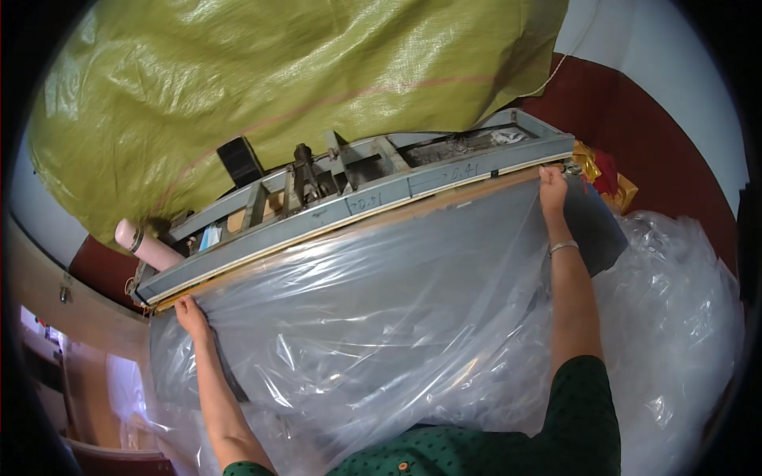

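A wide sheet of clear plastic film [357, 301] is stretched over a grey surface in front of me. My left hand [190, 314] is closed on the film's far edge, near the left end of a long grey metal frame [341, 210]. At the frame's right end my right hand [552, 190] pinches the same edge, with a bracelet on that wrist. Along the frame's near side runs a narrow wood-coloured strip [381, 226], and both hands are close against it. The film hangs in creases between them and down toward my body.
A pink bottle [151, 246] and a dark phone-like slab [240, 162] rest on the frame's far side. Behind hangs a large yellow-green woven sheet [317, 71]. More plastic film [667, 317] is bunched at right, near gold and red wrapping [607, 176]. A wooden door [87, 349] is at left.
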A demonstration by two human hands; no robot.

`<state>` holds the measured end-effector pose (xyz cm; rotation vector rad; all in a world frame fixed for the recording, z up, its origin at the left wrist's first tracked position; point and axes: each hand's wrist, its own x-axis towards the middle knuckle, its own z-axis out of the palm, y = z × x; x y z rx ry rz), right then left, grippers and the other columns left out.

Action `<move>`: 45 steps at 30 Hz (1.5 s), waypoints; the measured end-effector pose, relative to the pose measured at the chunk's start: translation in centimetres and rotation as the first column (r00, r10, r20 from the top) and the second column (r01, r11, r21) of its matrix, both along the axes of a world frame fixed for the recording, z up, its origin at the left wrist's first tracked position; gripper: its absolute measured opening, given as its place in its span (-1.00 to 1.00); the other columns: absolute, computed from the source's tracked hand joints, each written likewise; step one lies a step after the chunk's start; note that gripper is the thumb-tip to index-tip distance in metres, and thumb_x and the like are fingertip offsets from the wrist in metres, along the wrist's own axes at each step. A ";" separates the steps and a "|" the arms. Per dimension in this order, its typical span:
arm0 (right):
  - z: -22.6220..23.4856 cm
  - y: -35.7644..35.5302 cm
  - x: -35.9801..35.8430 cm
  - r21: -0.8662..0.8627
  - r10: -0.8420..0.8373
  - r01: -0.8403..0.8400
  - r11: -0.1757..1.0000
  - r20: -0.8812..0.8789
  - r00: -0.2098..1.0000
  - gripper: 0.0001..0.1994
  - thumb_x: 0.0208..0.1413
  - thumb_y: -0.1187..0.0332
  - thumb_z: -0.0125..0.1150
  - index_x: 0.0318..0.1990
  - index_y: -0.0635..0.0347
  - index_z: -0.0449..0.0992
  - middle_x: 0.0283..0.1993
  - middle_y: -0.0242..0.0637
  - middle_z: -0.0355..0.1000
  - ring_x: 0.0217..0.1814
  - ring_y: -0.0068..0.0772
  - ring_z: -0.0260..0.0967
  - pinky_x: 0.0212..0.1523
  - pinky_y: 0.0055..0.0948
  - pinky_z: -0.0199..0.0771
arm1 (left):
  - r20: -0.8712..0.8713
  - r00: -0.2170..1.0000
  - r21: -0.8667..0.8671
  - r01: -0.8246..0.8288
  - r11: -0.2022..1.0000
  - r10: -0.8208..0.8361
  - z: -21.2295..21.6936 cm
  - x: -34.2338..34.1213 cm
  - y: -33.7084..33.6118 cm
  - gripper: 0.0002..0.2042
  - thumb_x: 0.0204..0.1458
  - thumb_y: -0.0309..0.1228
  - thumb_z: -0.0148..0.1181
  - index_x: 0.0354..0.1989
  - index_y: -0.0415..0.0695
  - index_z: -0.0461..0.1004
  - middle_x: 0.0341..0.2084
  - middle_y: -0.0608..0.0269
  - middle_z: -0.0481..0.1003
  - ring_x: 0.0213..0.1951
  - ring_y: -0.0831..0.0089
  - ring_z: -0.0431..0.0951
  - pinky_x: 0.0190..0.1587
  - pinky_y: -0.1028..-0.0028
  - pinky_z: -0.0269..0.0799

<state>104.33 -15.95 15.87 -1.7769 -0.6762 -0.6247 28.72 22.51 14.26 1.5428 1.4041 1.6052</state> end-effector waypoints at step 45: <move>5.4 -4.8 -15.4 -0.486 0.513 -0.651 0.584 -0.401 0.759 -0.85 -0.16 0.46 0.21 -0.62 0.24 0.36 -0.70 -0.57 0.13 -0.61 -0.74 0.01 -0.61 -0.62 0.02 | -0.889 0.417 -0.138 0.150 0.979 -0.189 4.4 -12.4 -14.4 -0.35 -0.06 -0.16 0.15 0.17 -0.21 0.12 0.20 -0.01 0.09 0.26 0.02 -0.03 0.22 0.12 -0.10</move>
